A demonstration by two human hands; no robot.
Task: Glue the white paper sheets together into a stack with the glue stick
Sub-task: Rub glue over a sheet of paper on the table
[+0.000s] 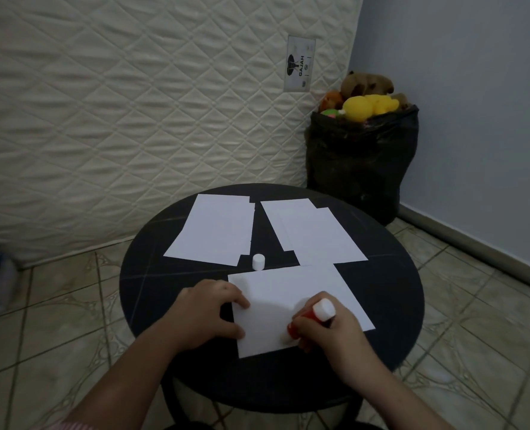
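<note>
Head view: my right hand [325, 332] grasps the glue stick [312, 318], tilted, tip down on the near sheet [291, 293]. My left hand [208, 311] pins the sheet's left edge, fingers flat. 2 other paper piles [217, 231] lie beyond, the cap [258, 261] between.

Round table [152, 274]: black, crossed by faint pale lines; paper sheets [217, 231]: plain white; small cap [258, 261]: white; glue stick [315, 315]: red body with a white end. Mattress [118, 103]: cream, quilted in a diamond pattern, bearing a pale label [300, 65] with dark print. Wall [474, 103]: pale blue-grey; floor tiles [71, 305]: beige with faint ornament; bag [363, 162]: black, holding yellow, orange and brown soft toys [371, 105].
</note>
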